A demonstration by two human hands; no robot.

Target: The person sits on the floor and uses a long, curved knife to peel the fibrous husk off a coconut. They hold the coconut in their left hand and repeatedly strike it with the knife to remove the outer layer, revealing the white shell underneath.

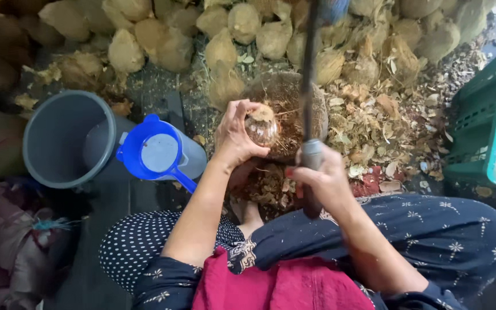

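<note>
My left hand (235, 135) grips a brown, partly husked coconut (261, 125) and holds it over a round wooden chopping block (287, 100). My right hand (324, 175) is closed round the handle of a long dark chopping blade (307, 74), which points up and away from me, just right of the coconut. The blade's top end is blurred at the frame's upper edge. My knees in dark patterned cloth frame the block from below.
A heap of husked coconuts (162, 40) fills the back. A grey bucket (64, 138) and a grey can with a blue jug (156, 154) stand at left. Husk scraps (374, 132) litter the ground at right, beside a green crate (480, 115).
</note>
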